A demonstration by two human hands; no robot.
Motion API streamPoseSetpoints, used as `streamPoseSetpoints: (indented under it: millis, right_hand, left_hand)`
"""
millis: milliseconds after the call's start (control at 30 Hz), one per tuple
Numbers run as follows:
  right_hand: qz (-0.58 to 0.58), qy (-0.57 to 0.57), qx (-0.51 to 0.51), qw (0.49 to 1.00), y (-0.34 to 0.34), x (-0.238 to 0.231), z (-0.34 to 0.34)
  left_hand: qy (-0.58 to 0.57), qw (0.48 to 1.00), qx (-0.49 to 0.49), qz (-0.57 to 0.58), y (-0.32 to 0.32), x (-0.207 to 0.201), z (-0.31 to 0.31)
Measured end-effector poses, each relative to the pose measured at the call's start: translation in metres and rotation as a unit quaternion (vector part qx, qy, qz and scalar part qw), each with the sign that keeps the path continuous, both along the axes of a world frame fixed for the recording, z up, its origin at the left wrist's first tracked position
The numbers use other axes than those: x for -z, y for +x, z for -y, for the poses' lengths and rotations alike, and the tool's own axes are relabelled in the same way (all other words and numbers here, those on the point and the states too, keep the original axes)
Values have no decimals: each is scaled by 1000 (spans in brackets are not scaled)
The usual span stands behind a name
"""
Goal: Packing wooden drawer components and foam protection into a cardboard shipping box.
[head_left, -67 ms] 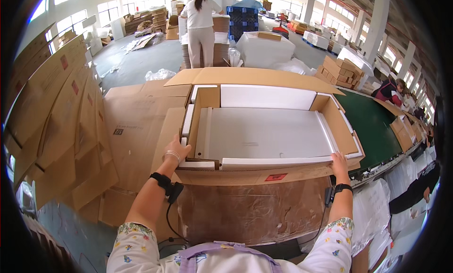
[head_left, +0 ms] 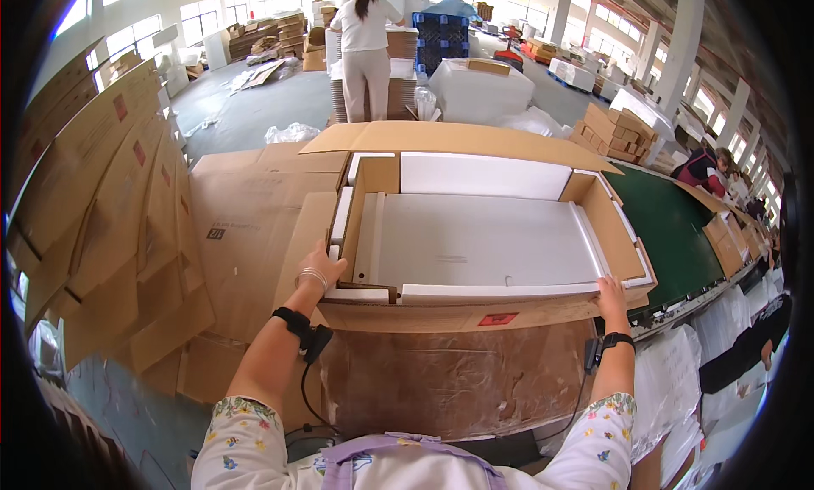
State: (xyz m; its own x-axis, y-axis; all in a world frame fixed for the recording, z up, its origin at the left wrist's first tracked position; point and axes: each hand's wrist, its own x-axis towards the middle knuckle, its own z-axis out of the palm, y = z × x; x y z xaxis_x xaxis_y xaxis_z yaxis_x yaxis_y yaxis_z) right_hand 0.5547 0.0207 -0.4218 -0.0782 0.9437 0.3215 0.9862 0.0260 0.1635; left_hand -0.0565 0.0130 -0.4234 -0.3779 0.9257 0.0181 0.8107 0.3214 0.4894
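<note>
In front of me is a large, shallow cardboard box (head_left: 407,319) with its top open. White foam strips (head_left: 500,294) and brown cardboard inserts (head_left: 626,246) line its walls. A flat, light grey panel (head_left: 475,236) lies inside. My left hand (head_left: 322,266) grips the box at its near left corner, fingers over the edge by the foam. On the near right side, my right hand (head_left: 610,297) holds the rim, with its thumb side on top; its other fingers are partly hidden. Beyond the box, a long cardboard flap (head_left: 458,137) is folded outward.
Tall flattened cartons (head_left: 93,202) lean at the left beside a flat cardboard sheet (head_left: 254,219). To the right runs a green conveyor belt (head_left: 666,227) with small cartons (head_left: 725,242). The brown worktable (head_left: 458,380) is nearest me. A person (head_left: 365,49) stands beyond, near stacked sheets.
</note>
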Motion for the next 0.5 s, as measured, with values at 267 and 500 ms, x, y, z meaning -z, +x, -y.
streamPoseSetpoints:
  millis: [267,500]
  right_hand:
    - [-34,-69,75,994,4,-2,7]
    - [-199,184,200,941,-44,53,40]
  left_hand:
    - [-21,999,-2,29,11,-8,1]
    - [-1,1000,12,26,-14,15,-11]
